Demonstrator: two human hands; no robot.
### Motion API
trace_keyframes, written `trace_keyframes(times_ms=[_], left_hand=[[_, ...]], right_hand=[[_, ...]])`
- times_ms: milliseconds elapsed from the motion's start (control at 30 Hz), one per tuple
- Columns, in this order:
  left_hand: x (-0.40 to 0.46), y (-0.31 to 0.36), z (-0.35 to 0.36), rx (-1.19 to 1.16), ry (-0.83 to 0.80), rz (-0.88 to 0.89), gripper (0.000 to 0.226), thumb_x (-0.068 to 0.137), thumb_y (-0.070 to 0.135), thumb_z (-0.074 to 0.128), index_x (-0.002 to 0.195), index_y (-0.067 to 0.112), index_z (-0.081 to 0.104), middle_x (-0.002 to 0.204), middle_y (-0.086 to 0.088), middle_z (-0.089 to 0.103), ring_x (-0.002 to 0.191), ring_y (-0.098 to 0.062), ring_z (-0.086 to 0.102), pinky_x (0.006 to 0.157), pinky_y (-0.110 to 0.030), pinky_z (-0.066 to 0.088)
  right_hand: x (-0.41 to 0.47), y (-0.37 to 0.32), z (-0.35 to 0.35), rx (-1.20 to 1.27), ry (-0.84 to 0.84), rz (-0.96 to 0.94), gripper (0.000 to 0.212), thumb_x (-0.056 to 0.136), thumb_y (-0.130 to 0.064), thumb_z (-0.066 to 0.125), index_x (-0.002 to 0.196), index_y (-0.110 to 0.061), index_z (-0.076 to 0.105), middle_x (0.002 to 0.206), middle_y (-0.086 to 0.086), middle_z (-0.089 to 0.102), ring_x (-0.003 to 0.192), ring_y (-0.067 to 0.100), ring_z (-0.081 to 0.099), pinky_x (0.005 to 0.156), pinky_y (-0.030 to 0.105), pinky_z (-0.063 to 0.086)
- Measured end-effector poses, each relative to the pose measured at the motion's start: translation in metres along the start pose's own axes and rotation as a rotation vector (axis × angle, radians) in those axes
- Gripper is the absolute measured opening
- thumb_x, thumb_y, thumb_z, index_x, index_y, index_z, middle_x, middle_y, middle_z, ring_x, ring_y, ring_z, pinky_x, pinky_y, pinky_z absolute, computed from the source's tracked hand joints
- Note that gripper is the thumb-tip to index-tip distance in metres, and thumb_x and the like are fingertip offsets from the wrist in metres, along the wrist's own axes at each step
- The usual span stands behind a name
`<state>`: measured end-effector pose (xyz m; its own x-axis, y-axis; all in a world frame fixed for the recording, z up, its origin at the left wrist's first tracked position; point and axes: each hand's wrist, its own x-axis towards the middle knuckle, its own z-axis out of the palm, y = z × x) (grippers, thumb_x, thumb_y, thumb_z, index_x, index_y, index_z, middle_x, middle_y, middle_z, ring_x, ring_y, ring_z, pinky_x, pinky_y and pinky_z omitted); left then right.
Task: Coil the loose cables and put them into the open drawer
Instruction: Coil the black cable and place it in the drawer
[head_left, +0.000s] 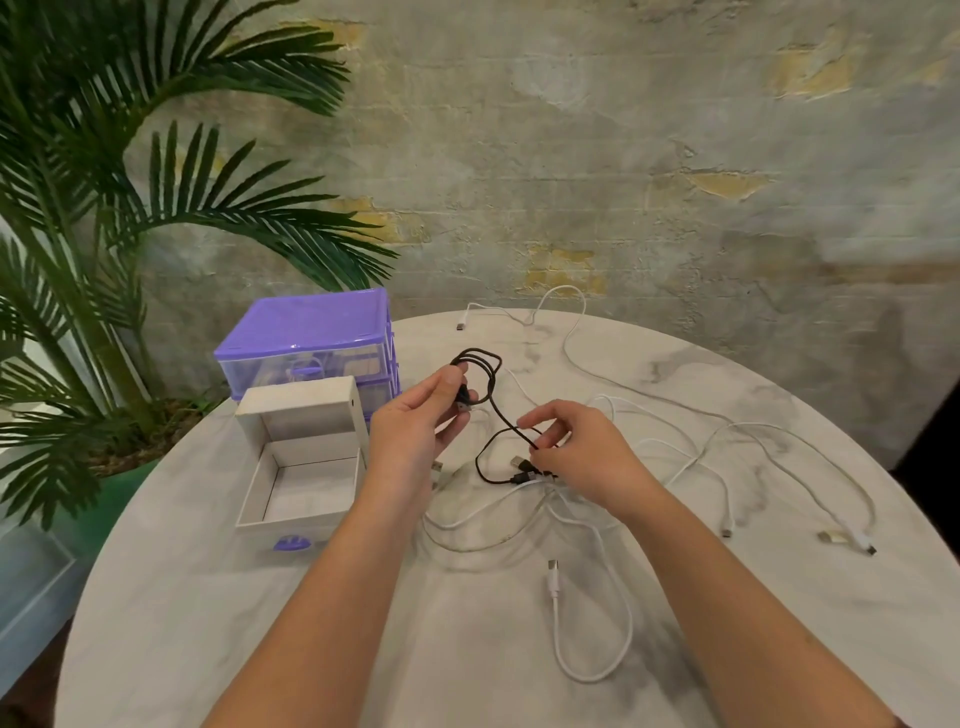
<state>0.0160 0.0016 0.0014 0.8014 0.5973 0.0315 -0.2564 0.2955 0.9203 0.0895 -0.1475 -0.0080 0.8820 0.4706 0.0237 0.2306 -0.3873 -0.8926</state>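
Two hands coil a black cable above a round marble table.

The left hand grips the coiled loops of the black cable; the right hand pinches its loose end. White cables sprawl toward the right edge. The open drawer sits near the left edge, before a purple drawer unit.

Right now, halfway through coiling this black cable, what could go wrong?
1. The black cable runs down among the white cables; its free end by the right hand could snag and drag them along.
2. The left hand holds only a few loops, so they might spring open on the way to the open drawer.
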Motion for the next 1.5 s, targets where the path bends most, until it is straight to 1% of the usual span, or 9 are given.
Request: trace_keyframes(times_ms=[300, 467, 633, 733, 900, 1100, 1233, 1367, 1500], left_hand=[[0.001, -0.003, 0.001, -0.101, 0.035, -0.010, 0.017, 0.090, 0.019, 0.065, 0.104, 0.011, 0.072, 0.082, 0.001, 0.073, 0.088, -0.014, 0.067, 0.080, -0.021, 0.056], [0.002, -0.003, 0.000, -0.078, 0.045, 0.008, 0.019, 0.089, 0.021, 0.066, 0.105, 0.012, 0.073, 0.088, 0.000, 0.074, 0.089, -0.014, 0.067, 0.082, -0.023, 0.056], [-0.003, -0.009, 0.008, 0.009, -0.004, -0.003, 0.022, 0.087, 0.023, 0.068, 0.105, 0.012, 0.074, 0.095, -0.009, 0.074, 0.088, -0.015, 0.068, 0.080, -0.022, 0.057], [-0.005, -0.009, 0.012, 0.007, -0.025, -0.001, 0.016, 0.088, 0.021, 0.068, 0.101, 0.014, 0.075, 0.091, -0.009, 0.074, 0.086, -0.016, 0.069, 0.079, -0.023, 0.057], [-0.003, -0.006, 0.009, 0.001, -0.003, 0.027, 0.021, 0.089, 0.021, 0.067, 0.104, 0.009, 0.073, 0.085, -0.008, 0.073, 0.083, -0.014, 0.069, 0.075, -0.021, 0.057], [0.001, -0.004, 0.003, -0.035, 0.014, 0.037, 0.024, 0.089, 0.020, 0.066, 0.108, 0.006, 0.071, 0.080, -0.001, 0.074, 0.081, -0.015, 0.070, 0.071, -0.020, 0.056], [0.003, -0.006, 0.003, 0.008, -0.039, 0.029, 0.019, 0.094, 0.020, 0.060, 0.105, 0.008, 0.070, 0.084, 0.003, 0.074, 0.085, -0.014, 0.070, 0.072, -0.019, 0.056], [0.005, -0.005, 0.002, 0.043, -0.047, 0.055, 0.022, 0.096, 0.020, 0.056, 0.103, 0.003, 0.068, 0.097, -0.004, 0.071, 0.086, -0.013, 0.069, 0.070, -0.018, 0.055], [0.004, -0.004, 0.003, 0.052, -0.076, 0.031, 0.024, 0.097, 0.019, 0.054, 0.113, 0.002, 0.063, 0.098, -0.006, 0.071, 0.090, -0.017, 0.068, 0.070, -0.021, 0.057]], right_hand=[[-0.002, 0.000, -0.007, -0.368, -0.020, 0.010, 0.041, 0.077, -0.001, 0.050, 0.086, -0.037, 0.067, 0.080, -0.010, 0.060, 0.065, 0.007, 0.054, 0.059, 0.026, 0.043], [-0.007, -0.007, -0.002, -0.117, -0.082, -0.090, 0.022, 0.081, -0.025, 0.072, 0.101, -0.033, 0.068, 0.101, -0.008, 0.061, 0.066, 0.001, 0.054, 0.058, 0.013, 0.041], [-0.009, -0.013, 0.009, 0.059, 0.018, -0.120, 0.025, 0.078, -0.049, 0.075, 0.096, -0.033, 0.068, 0.094, -0.011, 0.067, 0.077, 0.012, 0.066, 0.069, 0.025, 0.052], [-0.007, -0.010, 0.012, 0.059, 0.076, -0.137, 0.011, 0.083, -0.041, 0.073, 0.084, -0.031, 0.069, 0.081, -0.012, 0.066, 0.068, 0.008, 0.061, 0.076, 0.034, 0.056], [-0.006, -0.008, 0.009, 0.045, 0.098, -0.130, 0.010, 0.086, -0.024, 0.072, 0.084, -0.015, 0.070, 0.072, -0.008, 0.060, 0.047, -0.005, 0.051, 0.049, 0.006, 0.037], [-0.002, -0.004, 0.006, 0.013, 0.146, -0.133, 0.010, 0.085, -0.019, 0.074, 0.088, -0.010, 0.073, 0.073, -0.004, 0.059, 0.047, -0.008, 0.050, 0.049, 0.006, 0.037], [-0.001, -0.002, 0.003, 0.082, 0.068, -0.140, 0.018, 0.084, -0.018, 0.074, 0.099, -0.027, 0.074, 0.070, -0.005, 0.059, 0.046, -0.001, 0.046, 0.052, 0.008, 0.037], [0.002, -0.001, -0.001, 0.125, 0.087, -0.111, 0.014, 0.084, -0.015, 0.074, 0.093, -0.025, 0.077, 0.064, -0.005, 0.055, 0.054, 0.007, 0.047, 0.061, 0.021, 0.041], [0.003, 0.001, -0.003, 0.124, 0.230, -0.115, 0.008, 0.082, -0.017, 0.076, 0.084, -0.026, 0.076, 0.068, -0.008, 0.064, 0.058, 0.004, 0.050, 0.062, 0.019, 0.043]])
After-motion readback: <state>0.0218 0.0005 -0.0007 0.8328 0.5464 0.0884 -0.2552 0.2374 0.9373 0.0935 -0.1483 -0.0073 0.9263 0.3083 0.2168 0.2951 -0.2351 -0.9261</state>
